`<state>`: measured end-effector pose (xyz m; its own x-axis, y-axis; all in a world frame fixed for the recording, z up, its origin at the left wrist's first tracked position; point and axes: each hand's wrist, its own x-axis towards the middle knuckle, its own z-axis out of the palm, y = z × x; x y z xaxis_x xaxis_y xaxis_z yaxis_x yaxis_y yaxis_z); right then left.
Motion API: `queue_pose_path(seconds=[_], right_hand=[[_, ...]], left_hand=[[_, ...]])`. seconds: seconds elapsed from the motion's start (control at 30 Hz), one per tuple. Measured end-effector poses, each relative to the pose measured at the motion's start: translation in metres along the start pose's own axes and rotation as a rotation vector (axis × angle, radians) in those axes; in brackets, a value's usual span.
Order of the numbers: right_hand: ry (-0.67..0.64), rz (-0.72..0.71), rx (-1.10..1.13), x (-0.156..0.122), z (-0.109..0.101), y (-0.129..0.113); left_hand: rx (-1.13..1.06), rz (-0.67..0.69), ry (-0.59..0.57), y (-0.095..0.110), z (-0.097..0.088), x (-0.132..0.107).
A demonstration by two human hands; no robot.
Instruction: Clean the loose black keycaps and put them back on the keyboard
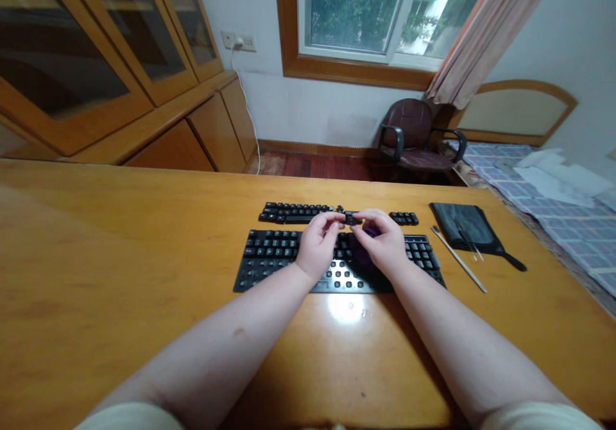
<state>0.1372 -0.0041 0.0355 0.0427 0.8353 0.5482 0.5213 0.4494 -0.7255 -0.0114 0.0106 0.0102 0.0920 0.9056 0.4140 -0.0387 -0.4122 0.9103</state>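
Cream sleeves [129, 417] at both bottom corners, with bare forearms [231, 337] reaching inward over a glossy wooden table [120, 276]. Then a black keyboard [344, 276], lying flat, keys in place along the upper left and at the far right, uncapped key posts showing in the lower rows. Above the keyboard, left hand [317, 240] and right hand [385, 240] facing each other, thumbs and fingers curled, fingertips almost meeting around a small dark piece [351, 220]; impossible to tell whether pinched by either. Purple lump [369, 237] partly hidden under the right hand, gripped or merely covered, unclear. Just past the hands, loose black keycaps [298, 214] set out in lines on the wood. To the right, a white-handled brush [459, 260] lying aslant, near a dark pouch [464, 224]. Beyond the table, glass-fronted cabinet [144, 90] at left, brown armchair [411, 131] and bed [543, 180] at right; behind, a window [356, 13] with pink curtain [495, 32].
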Motion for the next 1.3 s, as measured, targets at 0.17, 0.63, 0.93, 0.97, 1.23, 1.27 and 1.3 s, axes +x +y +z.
queue_pose_path(seconds=[0.17, 0.63, 0.93, 0.97, 1.23, 1.27, 1.3], right_hand=[[0.079, 0.150, -0.080, 0.012, -0.033, -0.020], [-0.510, 0.048, -0.377, -0.037, -0.035, -0.012], [-0.533, 0.066, -0.416, -0.043, -0.029, -0.003], [-0.538, 0.067, -0.421, -0.043, -0.028, -0.002], [-0.547, 0.031, -0.507, -0.043, -0.029, -0.010], [-0.547, 0.016, -0.513, -0.044, -0.030, -0.013], [-0.551, 0.000, -0.521, -0.044, -0.031, -0.016]], left_hand=[[0.398, 0.175, -0.051, 0.007, -0.003, -0.001], [0.648, 0.206, -0.105, 0.011, -0.001, -0.001], [0.616, 0.198, -0.073, 0.010, -0.001, -0.001], [0.614, 0.198, -0.073, 0.010, -0.001, -0.001], [0.608, 0.193, -0.078, 0.011, -0.001, -0.001], [0.605, 0.190, -0.077, 0.012, -0.001, -0.001], [0.602, 0.187, -0.077, 0.012, -0.001, -0.001]])
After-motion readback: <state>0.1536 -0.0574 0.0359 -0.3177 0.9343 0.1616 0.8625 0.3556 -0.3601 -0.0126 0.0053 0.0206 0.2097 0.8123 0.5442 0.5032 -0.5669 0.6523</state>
